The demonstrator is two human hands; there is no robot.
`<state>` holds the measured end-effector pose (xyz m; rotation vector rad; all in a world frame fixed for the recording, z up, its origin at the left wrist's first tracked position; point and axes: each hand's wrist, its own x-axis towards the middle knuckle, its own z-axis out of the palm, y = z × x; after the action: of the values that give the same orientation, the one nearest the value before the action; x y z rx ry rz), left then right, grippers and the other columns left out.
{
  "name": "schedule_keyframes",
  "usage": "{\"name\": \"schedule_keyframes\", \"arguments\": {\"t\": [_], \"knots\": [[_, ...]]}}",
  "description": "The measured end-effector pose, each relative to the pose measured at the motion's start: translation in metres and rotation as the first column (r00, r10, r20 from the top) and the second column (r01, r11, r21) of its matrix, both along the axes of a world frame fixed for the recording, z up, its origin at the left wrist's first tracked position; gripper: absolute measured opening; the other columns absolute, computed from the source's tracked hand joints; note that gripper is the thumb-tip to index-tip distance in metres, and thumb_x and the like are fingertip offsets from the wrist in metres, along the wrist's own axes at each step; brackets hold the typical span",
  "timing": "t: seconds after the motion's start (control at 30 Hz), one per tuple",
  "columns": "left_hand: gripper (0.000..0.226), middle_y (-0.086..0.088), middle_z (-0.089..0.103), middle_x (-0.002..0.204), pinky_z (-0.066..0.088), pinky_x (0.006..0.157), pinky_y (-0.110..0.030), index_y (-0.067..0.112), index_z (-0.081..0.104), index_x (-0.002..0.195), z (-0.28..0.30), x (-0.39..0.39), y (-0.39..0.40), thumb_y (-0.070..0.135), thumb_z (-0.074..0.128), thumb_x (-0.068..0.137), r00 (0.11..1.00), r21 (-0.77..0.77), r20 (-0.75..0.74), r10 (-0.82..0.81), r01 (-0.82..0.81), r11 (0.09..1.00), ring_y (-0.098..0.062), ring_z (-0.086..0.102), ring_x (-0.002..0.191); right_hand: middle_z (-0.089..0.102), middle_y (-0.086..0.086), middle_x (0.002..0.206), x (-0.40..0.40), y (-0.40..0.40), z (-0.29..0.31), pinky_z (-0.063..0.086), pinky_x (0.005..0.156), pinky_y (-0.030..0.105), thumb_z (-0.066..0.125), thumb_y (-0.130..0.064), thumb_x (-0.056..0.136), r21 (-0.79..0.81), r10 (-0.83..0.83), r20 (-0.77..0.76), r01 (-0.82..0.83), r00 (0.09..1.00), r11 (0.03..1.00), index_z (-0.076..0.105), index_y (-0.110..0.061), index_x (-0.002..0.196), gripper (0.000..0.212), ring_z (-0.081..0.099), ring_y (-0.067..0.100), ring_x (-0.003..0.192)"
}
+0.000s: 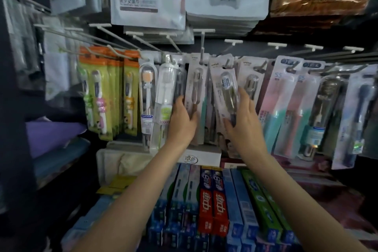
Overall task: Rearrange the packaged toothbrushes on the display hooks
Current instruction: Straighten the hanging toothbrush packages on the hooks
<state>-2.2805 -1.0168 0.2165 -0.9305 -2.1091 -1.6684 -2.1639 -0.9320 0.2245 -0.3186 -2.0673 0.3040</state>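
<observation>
At hooks, left hand (182,120), right hand (243,116) gripping toothbrush packs (226,96)

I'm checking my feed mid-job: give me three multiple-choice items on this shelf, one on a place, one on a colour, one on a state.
1. Where are the toothpaste boxes?
A. below the hanging packs
B. above the towels
C. on the hooks

2. Header colour of the children's toothbrush packs at far left?
A. blue
B. orange
C. black

3. What is the right hand doing?
A. hanging idle
B. holding a towel
C. holding a clear toothbrush pack

Answers: 1 A, the boxes lie under both forearms; 2 B, orange tops show at the hooks; 3 C, its fingers and thumb bracket the pack.
</observation>
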Motion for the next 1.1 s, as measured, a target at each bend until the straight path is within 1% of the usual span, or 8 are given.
{"name": "schedule_keyframes", "arguments": {"t": [0.1, 0.2, 0.3, 0.47, 0.63, 0.77, 0.87, 1.1], "knots": [[0.05, -0.002, 0.057, 0.119, 0.044, 0.089, -0.024, 0.011, 0.034, 0.135, -0.001, 0.002, 0.001, 0.014, 0.057, 0.09, 0.996, 0.054, 0.082, -0.036, 0.031, 0.998, -0.018, 0.057, 0.106, 0.035, 0.011, 0.141, 0.009, 0.01, 0.002, 0.05, 0.074, 0.044, 0.055, 0.002, 0.086, 0.059, -0.019, 0.004, 0.018, 1.0, 0.998, 0.017, -0.017, 0.146, 0.073, 0.057, 0.034, 0.095], [0.026, -0.001, 0.062, 0.093, 0.049, 0.066, -0.019, 0.008, 0.049, 0.113, -0.003, 0.011, 0.002, 0.017, 0.058, 0.09, 0.998, 0.026, 0.031, -0.056, 0.055, 0.998, -0.012, 0.06, 0.078, 0.038, 0.012, 0.137, 0.013, 0.018, 0.004, 0.05, 0.073, 0.044, 0.052, 0.005, 0.087, 0.071, -0.016, 0.008, 0.015, 1.0, 0.997, 0.019, -0.016, 0.145, 0.07, 0.057, 0.032, 0.092], [0.019, -0.017, 0.065, 0.09, 0.052, 0.075, -0.045, 0.002, 0.056, 0.097, -0.004, 0.02, -0.002, 0.019, 0.059, 0.089, 0.997, 0.008, -0.038, -0.063, 0.063, 0.998, -0.03, 0.062, 0.081, 0.042, 0.012, 0.127, 0.013, 0.025, 0.006, 0.051, 0.071, 0.044, 0.052, 0.006, 0.087, 0.065, -0.006, -0.012, 0.006, 1.0, 0.998, 0.023, -0.015, 0.143, 0.067, 0.056, 0.03, 0.088], [0.01, -0.001, 0.066, 0.085, 0.05, 0.066, -0.016, 0.009, 0.061, 0.096, 0.004, 0.031, -0.028, 0.014, 0.061, 0.088, 0.99, 0.061, -0.082, -0.118, 0.124, 0.99, -0.008, 0.061, 0.073, 0.04, 0.015, 0.132, 0.012, 0.026, 0.005, 0.048, 0.079, 0.041, 0.057, 0.003, 0.086, 0.047, 0.054, -0.027, -0.052, 0.998, 0.998, 0.024, -0.015, 0.144, 0.068, 0.054, 0.033, 0.101], [0.007, -0.002, 0.065, 0.085, 0.049, 0.073, -0.02, 0.013, 0.061, 0.093, -0.005, 0.022, -0.053, 0.015, 0.061, 0.087, 0.981, 0.066, -0.14, -0.138, 0.148, 0.987, -0.012, 0.061, 0.078, 0.041, 0.012, 0.133, 0.014, 0.025, 0.002, 0.033, 0.082, 0.022, 0.056, -0.004, 0.089, 0.013, 0.093, -0.032, -0.093, 0.995, 0.996, 0.025, -0.014, 0.144, 0.063, 0.05, 0.027, 0.112], [0.011, 0.014, 0.062, 0.089, 0.05, 0.072, -0.013, 0.022, 0.06, 0.098, -0.018, 0.022, -0.065, 0.017, 0.058, 0.088, 0.978, 0.168, -0.183, -0.097, 0.128, 0.977, 0.007, 0.059, 0.079, 0.04, 0.012, 0.135, 0.016, 0.022, 0.005, 0.04, 0.088, 0.031, 0.057, -0.007, 0.089, 0.033, 0.092, 0.0, -0.092, 0.996, 0.995, 0.025, -0.013, 0.143, 0.063, 0.05, 0.028, 0.115], [0.016, 0.013, 0.063, 0.085, 0.049, 0.068, -0.012, 0.036, 0.055, 0.091, -0.017, 0.025, -0.071, 0.02, 0.057, 0.089, 0.978, 0.227, -0.19, -0.09, 0.133, 0.965, 0.005, 0.059, 0.076, 0.036, 0.01, 0.14, 0.018, 0.018, 0.005, 0.038, 0.092, 0.029, 0.06, -0.011, 0.088, 0.002, 0.103, 0.038, -0.103, 0.994, 0.995, 0.023, -0.013, 0.143, 0.066, 0.046, 0.025, 0.119], [0.012, -0.001, 0.064, 0.087, 0.049, 0.073, -0.023, 0.022, 0.061, 0.099, -0.018, 0.024, -0.07, 0.024, 0.056, 0.089, 0.981, 0.254, -0.115, -0.159, 0.184, 0.95, -0.011, 0.06, 0.08, 0.028, 0.011, 0.144, 0.014, 0.01, 0.006, 0.043, 0.091, 0.035, 0.063, -0.014, 0.086, 0.011, 0.094, 0.147, -0.096, 0.985, 0.995, 0.018, -0.011, 0.144, 0.073, 0.05, 0.028, 0.115]]}}
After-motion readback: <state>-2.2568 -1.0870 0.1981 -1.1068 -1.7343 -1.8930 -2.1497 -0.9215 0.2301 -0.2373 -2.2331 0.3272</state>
